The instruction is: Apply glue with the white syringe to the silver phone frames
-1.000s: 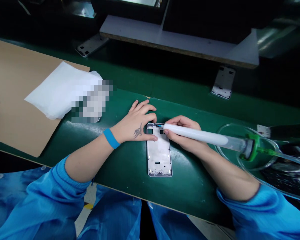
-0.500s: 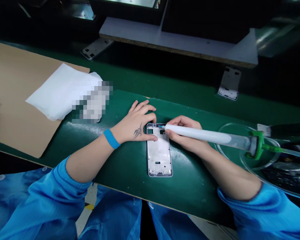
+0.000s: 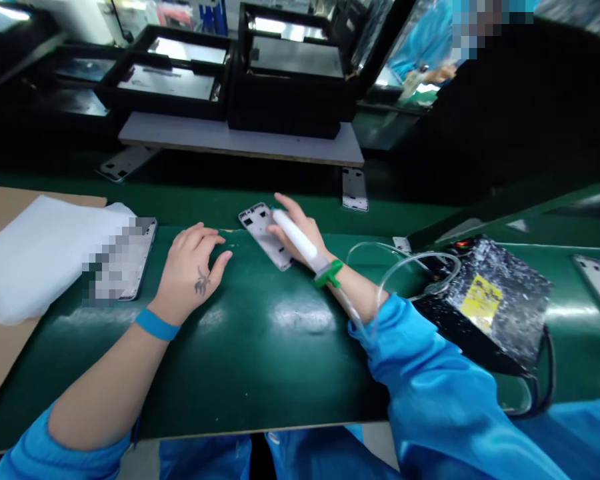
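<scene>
My left hand (image 3: 193, 263) rests over the green table with fingers spread and nothing in it. A blue band circles its wrist. My right hand (image 3: 307, 230) holds a white dispensing syringe (image 3: 296, 235) with a green cap and a clear air hose, its blue tip toward the far side. Under that hand lies a silver phone frame (image 3: 264, 230), turned at a slant near the back of the work surface. My right fingers overlap its right side; whether they grip it I cannot tell.
Left, another phone frame (image 3: 130, 267) lies beside a white sheet (image 3: 35, 253) on cardboard (image 3: 10, 363). More frames (image 3: 355, 189) lie at the back near a shelf board (image 3: 190, 137) bearing black trays (image 3: 170, 73). A black dispenser box (image 3: 510, 300) stands right. A co-worker's hand (image 3: 441, 73) shows beyond.
The phone frame has moved from in front of me to farther back and turned aslant. My left hand has come off it. The syringe has swung upward with my right hand. The view has shifted.
</scene>
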Available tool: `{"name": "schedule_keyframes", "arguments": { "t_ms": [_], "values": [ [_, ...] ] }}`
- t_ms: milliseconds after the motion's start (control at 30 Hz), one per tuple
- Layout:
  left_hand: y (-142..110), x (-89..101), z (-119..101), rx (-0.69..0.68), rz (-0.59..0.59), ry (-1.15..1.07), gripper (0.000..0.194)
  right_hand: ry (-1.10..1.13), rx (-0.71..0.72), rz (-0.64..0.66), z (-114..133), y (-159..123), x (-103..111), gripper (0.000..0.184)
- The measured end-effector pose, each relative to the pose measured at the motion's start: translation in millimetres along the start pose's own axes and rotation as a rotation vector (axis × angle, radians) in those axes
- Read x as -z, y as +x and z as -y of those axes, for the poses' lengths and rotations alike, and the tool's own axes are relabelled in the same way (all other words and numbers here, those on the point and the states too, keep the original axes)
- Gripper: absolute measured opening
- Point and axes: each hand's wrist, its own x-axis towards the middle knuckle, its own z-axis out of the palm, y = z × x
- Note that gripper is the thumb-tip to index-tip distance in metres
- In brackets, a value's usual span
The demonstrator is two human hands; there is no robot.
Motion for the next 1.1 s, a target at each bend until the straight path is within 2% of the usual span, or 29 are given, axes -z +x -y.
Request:
{"name": "schedule_keyframes", "arguments": {
  "t_ms": [100, 167, 233, 300, 400, 467, 533, 600, 700, 800, 900, 1000, 1100],
  "values": [
    [-1.0, 5.6, 2.1, -0.009, 0.04, 0.054, 0.029, 0.004, -0.173, -0.309, -38.5, 20.3, 15.7, 0.055],
    [-1.5, 15.2, 5.9, 0.024, 0.061, 0.119, 0.031, -0.011, -0.257, -0.423, -63.8, 17.8, 35.5, 0.046],
    [-2.1, 30.7, 12.7, 0.128, 0.066, 0.225, 0.037, -0.08, -0.311, -0.434, -81.8, 7.8, 55.1, 0.042],
    [-3.6, 49.7, 21.1, 0.322, 0.076, 0.389, 0.049, -0.132, -0.319, -0.435, -87.8, -3.5, 66.5, 0.042],
    [-8.9, 72.6, 29.3, 0.625, 0.203, 0.582, 0.066, -0.112, -0.243, -0.352, -72.0, -18.1, 60.2, 0.04],
    [-13.9, 77.9, 27.5, 0.679, 0.315, 0.62, 0.064, -0.063, -0.164, -0.21, -49.5, -28.7, 44.9, 0.039],
    [-19.3, 74.8, 20.3, 0.604, 0.36, 0.637, 0.056, -0.009, -0.088, -0.078, -24.9, -41.5, 28.9, 0.038],
    [-24.5, 66.9, 10.8, 0.462, 0.338, 0.615, 0.049, 0.036, -0.021, -0.013, -4.7, -54.3, 17.8, 0.035],
    [-30.4, 53.6, -2.0, 0.224, 0.319, 0.407, 0.039, 0.07, 0.045, 0.032, 10.8, -64.7, 11.4, 0.033],
    [-32.5, 43.5, -8.9, 0.084, 0.339, 0.151, 0.026, 0.104, -0.015, 0.013, 10.8, -62.1, 10.9, 0.036],
    [-30.7, 38.1, -10.0, 0.047, 0.359, 0.053, 0.019, 0.19, -0.116, -0.053, 3.8, -55.2, 10.9, 0.04],
    [-27.2, 36.9, -10.6, 0.006, 0.381, -0.021, 0.021, 0.231, -0.137, -0.057, 0.4, -52.4, 10.3, 0.042],
    [-23.8, 37.2, -13.6, -0.078, 0.447, -0.139, 0.028, 0.213, -0.079, -0.004, 6.9, -55.3, 9.0, 0.042]
  ]
}}
